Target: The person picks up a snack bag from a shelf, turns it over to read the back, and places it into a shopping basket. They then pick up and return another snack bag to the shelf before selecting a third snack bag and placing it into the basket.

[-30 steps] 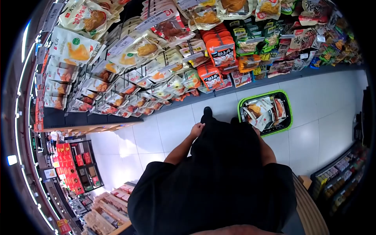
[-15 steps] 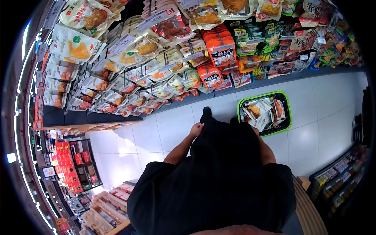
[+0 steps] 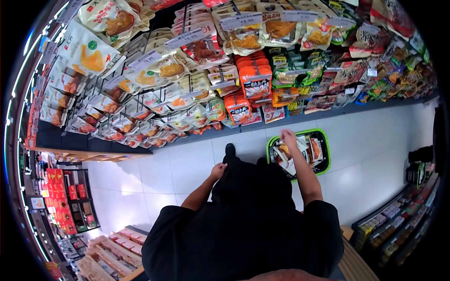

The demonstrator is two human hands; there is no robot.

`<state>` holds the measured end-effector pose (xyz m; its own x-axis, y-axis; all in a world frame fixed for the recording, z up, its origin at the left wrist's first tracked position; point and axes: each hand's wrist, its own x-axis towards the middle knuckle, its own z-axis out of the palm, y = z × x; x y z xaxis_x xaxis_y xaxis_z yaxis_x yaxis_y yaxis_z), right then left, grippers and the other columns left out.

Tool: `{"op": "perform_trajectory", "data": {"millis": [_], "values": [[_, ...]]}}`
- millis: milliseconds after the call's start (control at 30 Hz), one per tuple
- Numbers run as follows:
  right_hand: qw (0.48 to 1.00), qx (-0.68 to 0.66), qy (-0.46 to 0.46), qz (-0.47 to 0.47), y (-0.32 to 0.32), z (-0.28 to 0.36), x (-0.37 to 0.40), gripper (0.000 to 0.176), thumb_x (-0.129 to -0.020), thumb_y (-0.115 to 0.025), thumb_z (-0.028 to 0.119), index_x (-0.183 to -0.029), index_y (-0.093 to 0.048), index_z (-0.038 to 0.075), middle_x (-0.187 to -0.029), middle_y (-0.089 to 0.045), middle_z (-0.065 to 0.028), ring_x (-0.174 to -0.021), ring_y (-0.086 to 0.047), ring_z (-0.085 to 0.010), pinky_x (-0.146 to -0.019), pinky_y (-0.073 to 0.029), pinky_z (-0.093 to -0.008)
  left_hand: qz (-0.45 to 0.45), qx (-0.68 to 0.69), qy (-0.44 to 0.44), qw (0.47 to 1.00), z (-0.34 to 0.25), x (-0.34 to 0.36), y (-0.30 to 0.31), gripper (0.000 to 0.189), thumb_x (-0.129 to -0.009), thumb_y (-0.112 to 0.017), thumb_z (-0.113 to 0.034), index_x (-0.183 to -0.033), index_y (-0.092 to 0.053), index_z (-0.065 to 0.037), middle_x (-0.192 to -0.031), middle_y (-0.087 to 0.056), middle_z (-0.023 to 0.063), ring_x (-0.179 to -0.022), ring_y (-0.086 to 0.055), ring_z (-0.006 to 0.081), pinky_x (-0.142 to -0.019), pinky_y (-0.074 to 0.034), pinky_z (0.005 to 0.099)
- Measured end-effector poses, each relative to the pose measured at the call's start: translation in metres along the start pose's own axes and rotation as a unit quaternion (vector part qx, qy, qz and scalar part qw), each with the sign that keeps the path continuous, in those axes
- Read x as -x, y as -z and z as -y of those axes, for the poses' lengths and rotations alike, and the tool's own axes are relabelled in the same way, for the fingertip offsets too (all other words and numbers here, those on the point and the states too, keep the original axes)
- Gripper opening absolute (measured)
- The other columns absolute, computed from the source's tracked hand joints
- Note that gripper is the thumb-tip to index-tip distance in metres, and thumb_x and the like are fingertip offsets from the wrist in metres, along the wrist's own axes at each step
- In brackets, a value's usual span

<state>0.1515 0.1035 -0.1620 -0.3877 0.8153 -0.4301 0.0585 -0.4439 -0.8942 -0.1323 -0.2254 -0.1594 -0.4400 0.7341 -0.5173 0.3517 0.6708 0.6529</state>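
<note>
My right hand [image 3: 288,137] is held out above the left side of a black basket [image 3: 329,163] with a green rim, its fingers loosely apart and nothing seen in them. Inside the basket lie several food packets [image 3: 315,149] with pictures of cooked meat; my forearm covers some of them. By my left leg, my left hand [image 3: 218,170] has its fingers curled in, with nothing visible in it. Ahead hang rows of vacuum-packed meat packets [image 3: 172,69] and red-orange snack bags [image 3: 255,80], beyond both hands.
A dark shelf edge [image 3: 197,136] runs along the hanging goods, above pale floor tiles [image 3: 187,161]. Red boxes [image 3: 58,201] are stacked at far left. Boxed goods [image 3: 110,253] stand behind me on the left, and low shelves [image 3: 398,218] on the right.
My right hand has risen from beside my leg and reached forward over the basket. The left hand stays near my leg. The whole view has shifted slightly.
</note>
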Motion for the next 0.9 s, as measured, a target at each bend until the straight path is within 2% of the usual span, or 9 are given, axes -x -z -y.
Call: {"op": "perform_trajectory", "data": {"millis": [133,200,300,400,500,567,667,700,900], "values": [[0.976,0.036,0.210,0.053,-0.059,0.159,-0.022,0.020,-0.096,-0.052,0.022,-0.097,-0.063,0.005,-0.075,-0.057,0.0006,-0.064,-0.049,-0.0056,-0.057,-0.040,-0.0205,-0.030,0.023,0.036,0.999,0.013,0.003,0.001,0.041,-0.092,-0.053,-0.040,-0.077,-0.060,-0.002,-0.072,-0.061,0.0167,-0.069,-0.057,0.0309,-0.067,-0.045,0.0402],[0.965,0.047,0.253,0.053,-0.083,0.219,-0.040,0.019,-0.093,-0.056,0.017,-0.100,-0.062,0.000,-0.076,-0.059,-0.0016,-0.072,-0.053,-0.0090,-0.068,-0.043,-0.0223,-0.045,0.031,0.052,0.997,0.022,0.006,0.002,0.041,-0.091,-0.054,-0.041,-0.077,-0.061,-0.002,-0.073,-0.062,0.0166,-0.070,-0.058,0.0310,-0.068,-0.046,0.0401],[0.865,0.135,0.483,-0.033,-0.121,0.309,-0.048,0.020,-0.091,-0.059,0.015,-0.106,-0.060,0.001,-0.095,-0.057,-0.0046,-0.091,-0.054,-0.0131,-0.077,-0.046,-0.0248,-0.075,0.051,0.092,0.992,0.032,0.012,0.003,0.041,-0.091,-0.055,-0.041,-0.079,-0.062,-0.003,-0.076,-0.064,0.0167,-0.074,-0.061,0.0313,-0.071,-0.047,0.0398],[0.867,0.099,0.485,-0.062,-0.153,0.369,-0.058,0.035,-0.088,-0.064,0.020,-0.116,-0.054,0.002,-0.116,-0.052,-0.0086,-0.105,-0.052,-0.0190,-0.087,-0.045,-0.0313,-0.097,0.082,0.130,0.983,0.048,0.017,0.006,0.041,-0.089,-0.056,-0.043,-0.082,-0.064,-0.003,-0.082,-0.066,0.0184,-0.083,-0.063,0.0332,-0.076,-0.048,0.0403],[0.847,0.165,0.496,-0.099,-0.171,0.395,-0.078,0.039,-0.087,-0.066,0.025,-0.114,-0.054,0.000,-0.116,-0.053,-0.0107,-0.106,-0.052,-0.0186,-0.088,-0.044,-0.0300,-0.121,0.101,0.164,0.974,0.064,0.018,0.006,0.041,-0.088,-0.055,-0.043,-0.087,-0.066,-0.003,-0.084,-0.066,0.0202,-0.085,-0.063,0.0361,-0.078,-0.047,0.0423],[0.894,0.122,0.427,-0.062,-0.173,0.388,-0.112,0.036,-0.088,-0.067,0.025,-0.109,-0.057,-0.002,-0.102,-0.060,-0.0082,-0.094,-0.054,-0.0131,-0.081,-0.044,-0.0259,-0.114,0.119,0.187,0.968,0.070,0.020,0.010,0.040,-0.089,-0.055,-0.042,-0.088,-0.066,-0.003,-0.085,-0.066,0.0199,-0.087,-0.063,0.0356,-0.078,-0.047,0.0415],[0.914,0.040,0.402,0.025,-0.187,0.397,-0.101,0.029,-0.089,-0.065,0.026,-0.099,-0.060,-0.001,-0.084,-0.061,-0.0012,-0.081,-0.054,-0.0068,-0.074,-0.044,-0.0214,-0.130,0.128,0.202,0.962,0.075,0.019,0.013,0.040,-0.089,-0.055,-0.041,-0.086,-0.066,-0.003,-0.083,-0.066,0.0189,-0.084,-0.063,0.0331,-0.077,-0.047,0.0405],[0.903,0.037,0.428,0.010,-0.193,0.401,-0.091,0.024,-0.091,-0.063,0.024,-0.089,-0.061,0.000,-0.074,-0.057,0.0034,-0.068,-0.050,-0.0033,-0.063,-0.040,-0.0202,-0.127,0.146,0.202,0.960,0.078,0.020,0.015,0.039,-0.089,-0.055,-0.041,-0.085,-0.066,-0.003,-0.082,-0.066,0.0185,-0.083,-0.063,0.0327,-0.077,-0.047,0.0404],[0.936,0.064,0.345,0.019,-0.190,0.381,-0.136,0.025,-0.092,-0.061,0.026,-0.093,-0.059,0.001,-0.073,-0.054,0.0026,-0.065,-0.042,-0.0058,-0.061,-0.036,-0.0235,-0.125,0.155,0.198,0.960,0.081,0.008,0.030,0.037,-0.089,-0.055,-0.038,-0.087,-0.066,-0.003,-0.080,-0.066,0.0175,-0.080,-0.063,0.0302,-0.075,-0.047,0.0397]]}}
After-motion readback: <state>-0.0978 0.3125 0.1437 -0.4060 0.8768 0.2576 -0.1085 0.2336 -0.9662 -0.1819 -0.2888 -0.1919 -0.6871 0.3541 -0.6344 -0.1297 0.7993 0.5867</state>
